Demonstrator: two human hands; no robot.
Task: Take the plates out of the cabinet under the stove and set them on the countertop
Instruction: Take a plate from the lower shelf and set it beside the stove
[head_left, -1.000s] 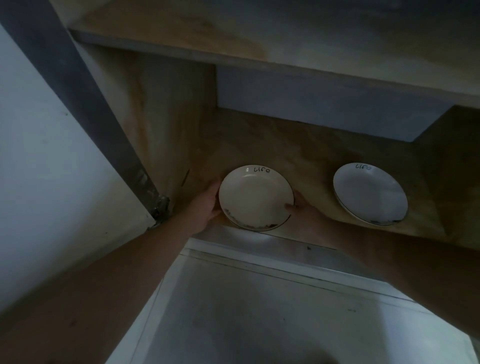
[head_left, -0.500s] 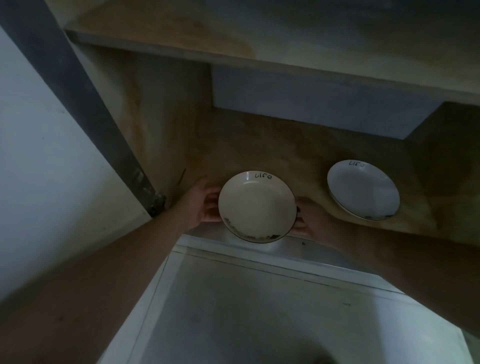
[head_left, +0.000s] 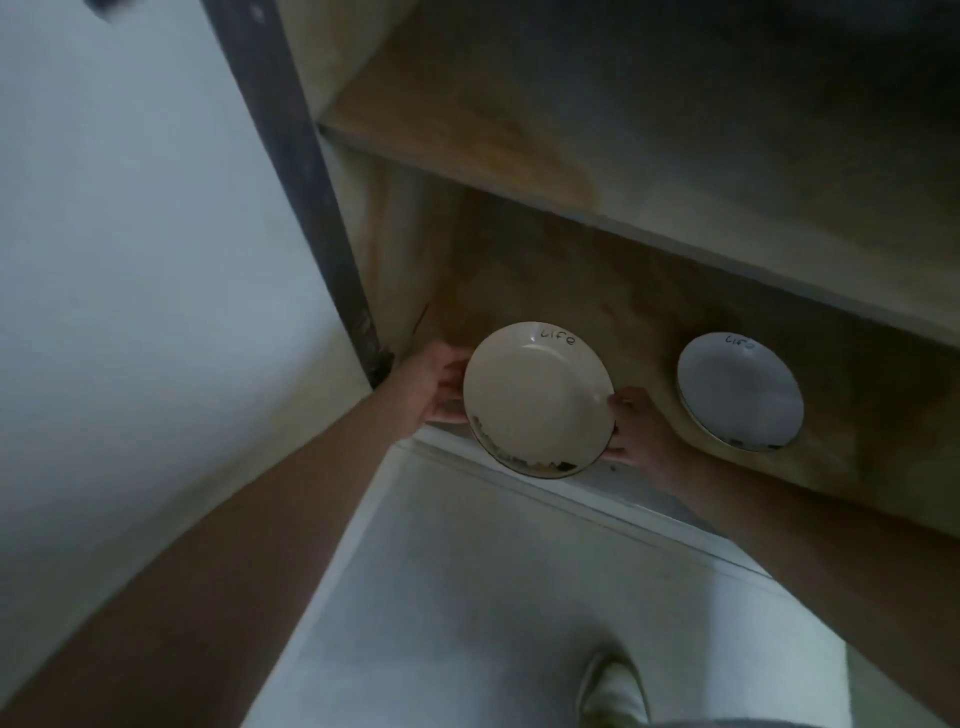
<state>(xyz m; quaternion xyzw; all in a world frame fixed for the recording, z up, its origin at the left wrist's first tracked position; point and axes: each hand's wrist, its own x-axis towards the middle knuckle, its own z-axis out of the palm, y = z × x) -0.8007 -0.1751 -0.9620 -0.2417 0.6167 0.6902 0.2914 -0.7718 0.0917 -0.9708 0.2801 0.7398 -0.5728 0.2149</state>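
The cabinet (head_left: 519, 270) stands open, a dim wooden box with a shelf (head_left: 597, 171) overhead and its door (head_left: 130, 260) swung wide on the left. On the cabinet floor, well to the right of the opening's left wall, a second plate (head_left: 740, 391) lies flat and untouched, the word "Life" on its far rim. The near plate (head_left: 537, 397), marked the same way, is at the cabinet's front edge, just over the white sill (head_left: 519, 483), held level between both hands. Below the cabinet a shoe (head_left: 615, 691) shows on the pale floor.

What worries me is the grip: the plate is carried by its rim alone, on two opposite sides, so a slip of either side would tip it toward the sill and likely chip it. Lifting too steeply might also knock its far rim against the shelf.

The left hand (head_left: 431, 387) curls round the plate's left rim, fingers underneath and thumb toward the top. The right hand (head_left: 636, 428) pinches the right rim, thumb on the upper edge, fingers tucked below. Neither is spread flat; both clasp the near plate.
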